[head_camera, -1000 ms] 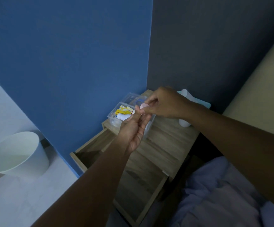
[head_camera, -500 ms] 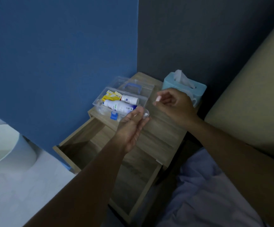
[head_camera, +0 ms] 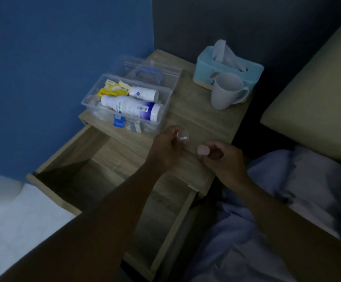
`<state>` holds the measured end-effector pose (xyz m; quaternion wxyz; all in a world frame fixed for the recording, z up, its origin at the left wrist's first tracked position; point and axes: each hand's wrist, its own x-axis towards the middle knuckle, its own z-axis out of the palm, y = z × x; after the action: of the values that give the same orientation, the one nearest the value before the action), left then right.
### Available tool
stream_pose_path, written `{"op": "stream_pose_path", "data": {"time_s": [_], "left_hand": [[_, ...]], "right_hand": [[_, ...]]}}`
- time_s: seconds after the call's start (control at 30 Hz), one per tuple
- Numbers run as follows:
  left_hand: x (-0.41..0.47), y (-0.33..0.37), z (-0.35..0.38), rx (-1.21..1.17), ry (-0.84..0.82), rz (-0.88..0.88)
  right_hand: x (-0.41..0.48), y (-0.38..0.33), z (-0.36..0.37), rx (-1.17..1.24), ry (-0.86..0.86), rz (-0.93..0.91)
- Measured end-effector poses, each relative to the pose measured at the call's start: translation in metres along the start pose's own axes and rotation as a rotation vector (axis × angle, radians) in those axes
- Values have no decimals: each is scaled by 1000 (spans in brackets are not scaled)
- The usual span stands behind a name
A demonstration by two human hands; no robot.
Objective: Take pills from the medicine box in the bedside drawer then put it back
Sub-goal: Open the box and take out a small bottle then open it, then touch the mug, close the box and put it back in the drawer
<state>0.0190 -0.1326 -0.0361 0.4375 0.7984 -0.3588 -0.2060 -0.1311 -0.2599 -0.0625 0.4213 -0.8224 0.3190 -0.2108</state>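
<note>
The clear medicine box (head_camera: 166,98) stands open on the bedside table (head_camera: 196,110), its lid with a blue handle (head_camera: 148,73) folded back. Inside lie white bottles (head_camera: 133,107) and yellow packets (head_camera: 112,89). My left hand (head_camera: 165,148) holds a small clear pill container (head_camera: 182,136) with white pills showing in it, just in front of the box. My right hand (head_camera: 225,159) is beside it, a little apart, with its fingers closed on a pink cap (head_camera: 203,150). The wooden drawer (head_camera: 63,151) below is pulled out and looks empty.
A white mug (head_camera: 225,91) and a teal tissue box (head_camera: 228,67) stand at the table's back right. Bedding (head_camera: 287,200) and a beige headboard (head_camera: 318,94) lie to the right. A blue wall (head_camera: 53,68) borders the left.
My hands were joined over the box; they have drawn apart and come down to the table's near edge, the pink cap now in my right hand. The view has tilted down.
</note>
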Motion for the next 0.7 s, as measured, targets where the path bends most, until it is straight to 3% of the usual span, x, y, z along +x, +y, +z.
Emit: {"op": "stream_pose_path", "data": {"time_s": [0.27, 0.57, 0.7], "left_hand": [[5, -16, 29, 107, 26, -11], [-15, -15, 12, 84, -34, -10], [-40, -25, 5, 440, -130, 67]], "right_hand": [[-2, 10, -7, 87, -73, 23], [-3, 16, -11, 246, -97, 148], [3, 8, -15, 289, -42, 199]]}}
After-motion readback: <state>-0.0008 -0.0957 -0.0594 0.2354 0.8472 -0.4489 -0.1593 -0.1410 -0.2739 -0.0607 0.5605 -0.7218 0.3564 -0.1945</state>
